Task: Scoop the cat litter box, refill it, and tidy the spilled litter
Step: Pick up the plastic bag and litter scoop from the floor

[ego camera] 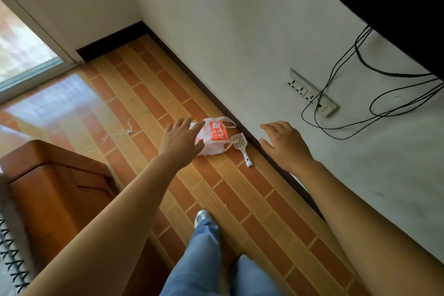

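Observation:
A white plastic bag with red print [216, 137] lies on the tiled floor close to the wall. Just right of it lies a small cream litter scoop [241, 146], its slotted head toward the wall and its handle toward me. My left hand [181, 139] hovers with spread fingers over the bag's left side and holds nothing. Further right, my right hand [283, 144] is stretched out, relaxed and empty, over the dark skirting. No litter box is in view.
A wooden cabinet [55, 194] stands at the left. A white string [115, 136] lies on the tiles. A socket strip [310, 92] with black cables [360, 113] is on the wall at right. My legs and one shoe [203, 217] are below.

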### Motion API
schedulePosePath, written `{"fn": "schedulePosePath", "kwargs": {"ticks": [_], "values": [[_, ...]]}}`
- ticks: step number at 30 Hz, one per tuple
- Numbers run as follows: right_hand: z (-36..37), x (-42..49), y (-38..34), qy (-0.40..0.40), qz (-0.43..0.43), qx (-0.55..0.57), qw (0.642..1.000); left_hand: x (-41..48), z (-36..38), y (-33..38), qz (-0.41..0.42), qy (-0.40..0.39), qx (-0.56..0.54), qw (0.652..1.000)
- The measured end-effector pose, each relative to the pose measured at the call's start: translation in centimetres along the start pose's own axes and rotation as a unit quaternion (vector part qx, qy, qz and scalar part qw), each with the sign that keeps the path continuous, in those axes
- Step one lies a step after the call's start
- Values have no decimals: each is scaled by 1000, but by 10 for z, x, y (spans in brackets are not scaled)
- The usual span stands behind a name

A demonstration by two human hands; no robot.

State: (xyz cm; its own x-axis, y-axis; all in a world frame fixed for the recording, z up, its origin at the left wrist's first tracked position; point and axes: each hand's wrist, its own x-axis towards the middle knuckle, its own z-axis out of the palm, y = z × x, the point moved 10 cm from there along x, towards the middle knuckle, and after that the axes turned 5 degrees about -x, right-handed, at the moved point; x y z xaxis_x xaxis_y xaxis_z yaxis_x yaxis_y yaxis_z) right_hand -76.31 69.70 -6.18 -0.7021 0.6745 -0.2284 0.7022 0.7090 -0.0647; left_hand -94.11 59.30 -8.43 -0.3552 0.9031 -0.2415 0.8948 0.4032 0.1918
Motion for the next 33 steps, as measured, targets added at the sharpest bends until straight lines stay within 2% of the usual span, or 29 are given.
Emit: {"fn": "schedulePosePath", "kwargs": {"ticks": [6, 21, 26, 33], "values": [[82, 32, 17, 16, 5, 14, 1000, 36, 73, -15, -15, 19, -19, 1000], [429, 139, 78, 7, 93, 27, 995, 167, 414, -97, -37, -25, -27, 999], [498, 171, 92, 10, 108, 32, 994, 205, 471, -119, -36, -24, -14, 999], [553, 201, 107, 6, 111, 50, 993, 252, 511, -130, -24, -27, 12, 999]]}}
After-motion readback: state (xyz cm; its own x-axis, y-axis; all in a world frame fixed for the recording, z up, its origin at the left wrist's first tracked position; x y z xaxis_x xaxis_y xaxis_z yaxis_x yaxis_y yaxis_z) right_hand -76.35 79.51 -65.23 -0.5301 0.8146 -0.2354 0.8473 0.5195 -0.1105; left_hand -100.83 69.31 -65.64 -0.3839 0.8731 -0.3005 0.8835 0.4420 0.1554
